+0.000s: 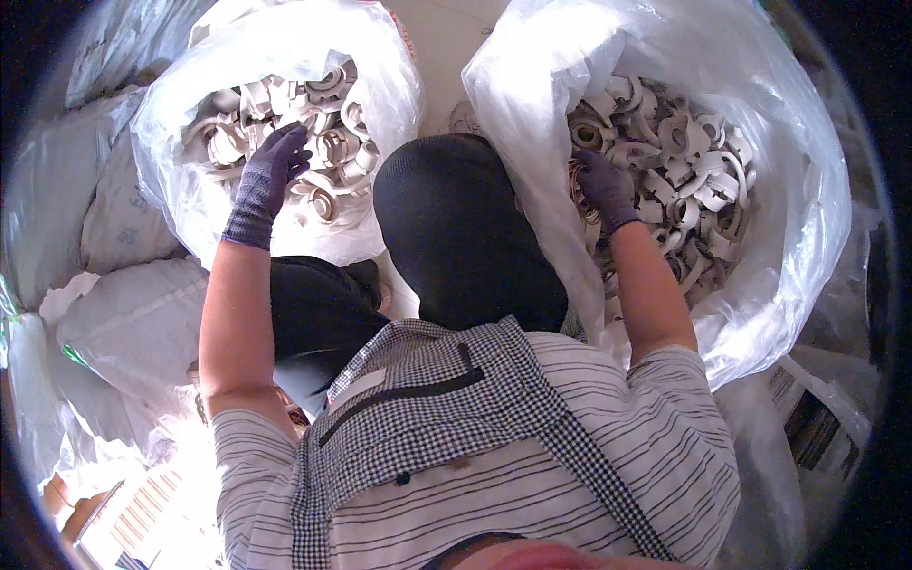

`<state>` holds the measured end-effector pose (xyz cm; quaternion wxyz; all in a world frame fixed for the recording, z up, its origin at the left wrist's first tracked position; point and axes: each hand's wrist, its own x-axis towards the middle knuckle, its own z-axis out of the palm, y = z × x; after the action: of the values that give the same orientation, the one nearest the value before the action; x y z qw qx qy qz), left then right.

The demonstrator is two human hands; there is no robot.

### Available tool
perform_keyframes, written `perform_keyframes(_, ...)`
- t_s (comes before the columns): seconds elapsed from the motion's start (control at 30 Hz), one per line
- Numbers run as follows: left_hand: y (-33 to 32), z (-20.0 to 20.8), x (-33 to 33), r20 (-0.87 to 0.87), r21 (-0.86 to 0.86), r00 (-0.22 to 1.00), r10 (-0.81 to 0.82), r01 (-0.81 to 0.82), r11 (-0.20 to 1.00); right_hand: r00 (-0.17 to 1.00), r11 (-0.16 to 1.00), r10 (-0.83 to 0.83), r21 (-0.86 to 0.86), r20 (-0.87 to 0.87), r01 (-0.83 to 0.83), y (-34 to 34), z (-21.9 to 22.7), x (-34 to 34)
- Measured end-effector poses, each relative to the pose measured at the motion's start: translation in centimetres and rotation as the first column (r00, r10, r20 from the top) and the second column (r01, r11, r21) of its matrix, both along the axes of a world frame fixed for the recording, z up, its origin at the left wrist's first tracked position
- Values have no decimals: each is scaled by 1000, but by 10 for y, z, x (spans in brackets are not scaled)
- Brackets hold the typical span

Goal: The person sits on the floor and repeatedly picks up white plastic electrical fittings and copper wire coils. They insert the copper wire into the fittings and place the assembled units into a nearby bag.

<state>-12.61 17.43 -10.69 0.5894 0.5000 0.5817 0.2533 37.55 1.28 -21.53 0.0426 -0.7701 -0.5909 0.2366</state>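
Note:
My left hand (273,174), in a dark purple knit glove, is over the left plastic bag (394,85). Its fingers are slightly apart, close to pale beige ring-shaped parts (334,147), and nothing shows between them. Inside the right plastic bag (798,190), my right hand (605,187) wears a matching glove. Those fingers curl down by the bag's inner left side, next to coppery rings (581,201); what they grip, if anything, is hidden. Many curved and ring-shaped grey-white pieces (679,176) fill this bag.
My knees in black trousers (465,228) stand between the two bags. Grey-white sacks (133,304) are piled at the left. A brightly lit box with orange stripes (142,508) lies at the lower left. Clear plastic sheeting and a dark printed package (812,418) lie at the right.

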Motion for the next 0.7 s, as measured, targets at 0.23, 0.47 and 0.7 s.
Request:
perform_keyframes(0.23, -31, 23, 13, 22, 73, 990, 140, -142, 987, 905, 893, -69, 378, -420, 244, -17, -6, 109)
perform_keyframes(0.47, -55, 27, 42, -48, 258, 998, 42, -29, 966, 956, 994, 62, 105, -286, -33, -11, 60, 53)
perform_keyframes(0.7, -67, 4, 41, -125, 246, 992, -2, 33, 969, 981, 979, 153, -115, -119, -167, 12, -42, 45)
